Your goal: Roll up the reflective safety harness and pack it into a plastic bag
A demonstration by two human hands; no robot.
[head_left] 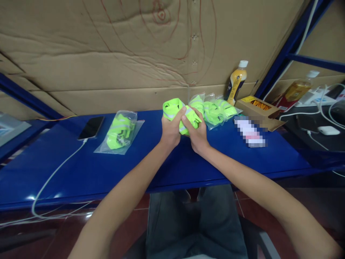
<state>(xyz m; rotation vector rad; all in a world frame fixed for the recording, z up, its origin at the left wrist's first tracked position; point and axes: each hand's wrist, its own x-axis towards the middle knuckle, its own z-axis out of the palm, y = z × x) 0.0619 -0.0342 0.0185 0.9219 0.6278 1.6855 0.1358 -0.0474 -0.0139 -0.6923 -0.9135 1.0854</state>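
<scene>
Between my two hands, over the middle of the blue table, is a bundled neon-yellow reflective strap [172, 108] with pale silvery bands. My left hand [171, 128] wraps round its left part, thumb on top. From the other side my right hand [196, 132] grips the bundle, its thumb close to the left one. Fingers beneath the bundle are hidden. Just behind my right hand lie several clear bags [214, 110] holding similar neon bundles. Farther left, another bagged neon bundle [120, 131] rests flat on the table.
The blue table [151, 165] runs against a cardboard wall [107, 72]. A phone [91, 127] with a white cable lies at left. On the right stand a yellow drink bottle [237, 82] and an open cardboard box [256, 109]; a second bottle [298, 88] is beyond the blue post.
</scene>
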